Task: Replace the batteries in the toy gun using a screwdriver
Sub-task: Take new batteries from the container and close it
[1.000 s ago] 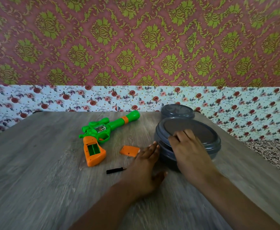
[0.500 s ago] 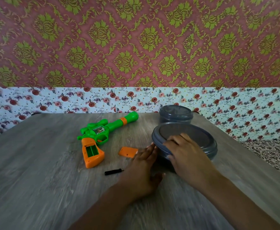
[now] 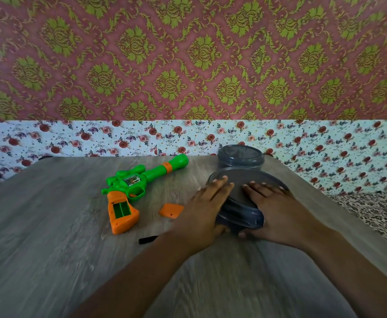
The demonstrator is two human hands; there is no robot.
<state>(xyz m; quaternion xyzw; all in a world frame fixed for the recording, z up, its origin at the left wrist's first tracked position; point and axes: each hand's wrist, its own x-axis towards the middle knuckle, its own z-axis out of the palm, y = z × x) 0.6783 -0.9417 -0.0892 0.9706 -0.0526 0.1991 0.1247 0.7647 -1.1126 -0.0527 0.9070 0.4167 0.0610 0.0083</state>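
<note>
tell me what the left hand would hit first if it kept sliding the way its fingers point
The left hand lies on the near grey container's lid, fingers aimed away and slightly right. Going on across the lid, it would probably meet the smaller grey container behind, though depth is hard to judge.

Both hands forward, left hand (image 3: 207, 204) and right hand (image 3: 277, 211) fingers extended, palms down, thumbs low
</note>
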